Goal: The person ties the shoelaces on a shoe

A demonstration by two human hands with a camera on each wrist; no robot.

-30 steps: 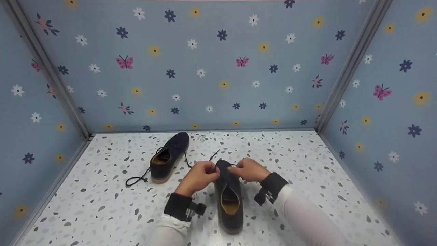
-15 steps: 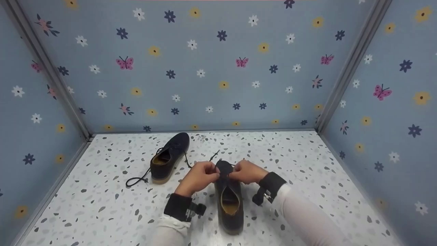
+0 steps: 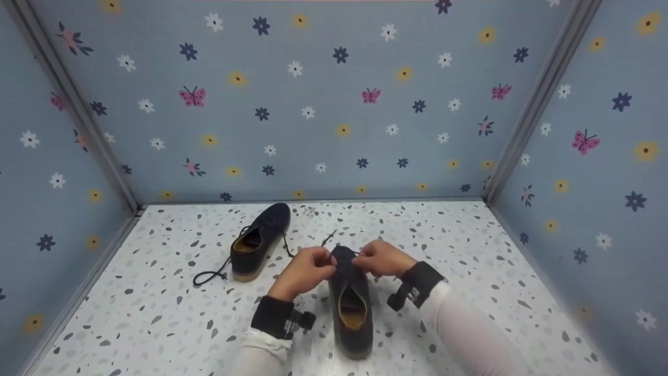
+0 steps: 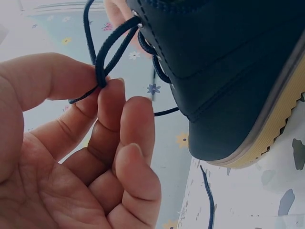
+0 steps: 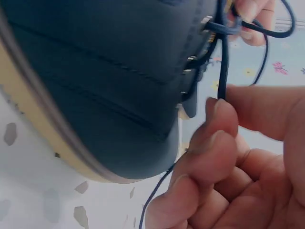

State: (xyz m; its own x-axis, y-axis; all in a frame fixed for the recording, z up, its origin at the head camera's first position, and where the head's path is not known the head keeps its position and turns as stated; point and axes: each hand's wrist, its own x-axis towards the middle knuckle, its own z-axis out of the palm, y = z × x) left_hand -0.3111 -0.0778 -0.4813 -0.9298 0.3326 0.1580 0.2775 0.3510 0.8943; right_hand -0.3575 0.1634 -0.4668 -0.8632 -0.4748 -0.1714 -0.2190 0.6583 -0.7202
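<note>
A dark navy lace-up shoe with a pale sole stands on the floor, toe pointing away from me. On its left side my left hand pinches a bent loop of the dark shoelace between thumb and index finger, close to the top eyelets. From the other side my right hand pinches a strand of the lace between thumb and fingertips. The wrist views show the lace threaded through metal eyelets. In the right wrist view a lace end trails below the fingers.
A matching shoe stands further back on the left, its loose lace looped on the floor. Speckled white flooring lies beneath. Blue flowered panels enclose the back and both sides. Each wrist carries a black strap with a small camera.
My right hand first moved in over the shoe's lacing, then back out to the right. The left hand and both shoes have stayed in place.
</note>
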